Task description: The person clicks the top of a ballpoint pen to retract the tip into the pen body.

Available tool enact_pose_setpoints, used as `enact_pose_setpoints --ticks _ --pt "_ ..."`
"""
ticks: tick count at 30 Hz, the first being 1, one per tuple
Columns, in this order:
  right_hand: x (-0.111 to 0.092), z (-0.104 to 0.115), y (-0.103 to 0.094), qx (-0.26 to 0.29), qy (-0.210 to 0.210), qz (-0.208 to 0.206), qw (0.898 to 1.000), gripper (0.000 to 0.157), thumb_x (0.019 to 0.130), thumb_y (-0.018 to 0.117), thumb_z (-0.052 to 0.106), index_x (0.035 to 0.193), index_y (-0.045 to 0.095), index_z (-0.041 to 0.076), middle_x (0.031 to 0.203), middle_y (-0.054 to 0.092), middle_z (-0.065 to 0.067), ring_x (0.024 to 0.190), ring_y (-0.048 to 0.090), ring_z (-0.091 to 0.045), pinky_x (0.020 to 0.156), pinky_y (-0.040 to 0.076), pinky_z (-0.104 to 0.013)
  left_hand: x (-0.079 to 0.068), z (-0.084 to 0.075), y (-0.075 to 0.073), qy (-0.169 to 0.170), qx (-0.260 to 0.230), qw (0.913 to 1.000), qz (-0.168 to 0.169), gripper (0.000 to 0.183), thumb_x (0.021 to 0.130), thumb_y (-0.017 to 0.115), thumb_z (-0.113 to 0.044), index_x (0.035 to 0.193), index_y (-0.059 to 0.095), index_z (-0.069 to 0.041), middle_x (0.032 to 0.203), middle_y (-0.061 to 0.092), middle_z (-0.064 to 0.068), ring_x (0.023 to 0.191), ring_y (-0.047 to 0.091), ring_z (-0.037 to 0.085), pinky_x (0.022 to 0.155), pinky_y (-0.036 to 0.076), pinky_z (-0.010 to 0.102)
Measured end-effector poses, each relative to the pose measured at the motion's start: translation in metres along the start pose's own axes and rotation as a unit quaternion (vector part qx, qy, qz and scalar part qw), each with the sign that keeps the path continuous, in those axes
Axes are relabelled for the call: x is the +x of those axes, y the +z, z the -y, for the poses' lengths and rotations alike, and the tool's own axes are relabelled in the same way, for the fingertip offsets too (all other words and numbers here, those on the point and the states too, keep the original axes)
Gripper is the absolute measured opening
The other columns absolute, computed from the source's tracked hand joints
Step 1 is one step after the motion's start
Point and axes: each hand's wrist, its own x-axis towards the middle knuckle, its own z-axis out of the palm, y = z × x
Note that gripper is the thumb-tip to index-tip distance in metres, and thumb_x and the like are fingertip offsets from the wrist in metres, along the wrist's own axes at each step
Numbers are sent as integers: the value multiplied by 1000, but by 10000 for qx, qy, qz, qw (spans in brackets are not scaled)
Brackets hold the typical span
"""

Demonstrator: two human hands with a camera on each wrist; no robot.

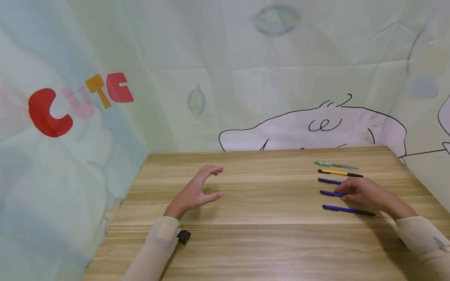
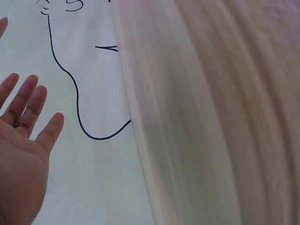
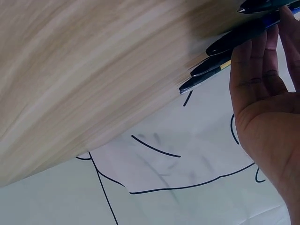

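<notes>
Pens lie in a column on the right of the wooden table, roughly parallel. From the back come a green pen, a yellow pen with a black end, then three blue pens. My right hand pinches the middle blue pen with thumb and fingers; its dark end sticks out past them in the right wrist view. Behind this hand lies the rear blue pen, partly covered, and nearer me the front blue pen. My left hand hovers over the table, holding nothing, thumb and fingers spread apart.
The wooden table ends at a printed cloth backdrop behind it and on the left. A small black object sits at the left sleeve cuff. Table surface stretches between the two hands.
</notes>
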Motion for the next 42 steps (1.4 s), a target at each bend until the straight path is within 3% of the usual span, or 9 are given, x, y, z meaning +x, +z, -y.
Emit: enact_pose_setpoints --ticks 9,24,33,37,42 --pt "-5 3 -1 -15 222 -53 9997 22 89 78 15 110 75 11 98 71 8 85 62 0 74 56 -25 0 0 0 -124 -45 9999 43 74 88 81 -28 151 43 -22 143 51 3 126 50 21 106 45 58" --pt "-15 12 -6 83 140 -324 9993 28 88 79 18 114 74 8 99 70 6 86 61 1 77 58 -27 0 1 -1 -199 -122 9997 88 72 89 80 -30 151 43 -24 143 51 1 127 50 21 108 43 58" --pt "-20 20 -9 380 110 -238 9989 28 89 79 17 115 73 8 100 71 5 87 61 2 78 58 -25 1 0 -2 -102 -155 9998 117 72 90 79 -29 151 43 -22 143 51 10 128 50 27 107 43 59" --pt "-22 22 -7 493 -20 -154 9987 28 89 79 15 115 72 8 97 71 7 87 61 2 78 58 -24 1 1 -2 -24 -119 9999 111 72 90 79 -28 152 43 -20 142 52 13 127 51 29 106 43 59" --pt "-26 22 -1 556 -371 -331 9972 28 88 79 10 114 72 7 95 70 8 85 60 3 73 56 -22 1 1 -1 -1 -117 9999 79 71 90 79 -26 151 43 -20 143 52 9 126 51 29 105 43 59"
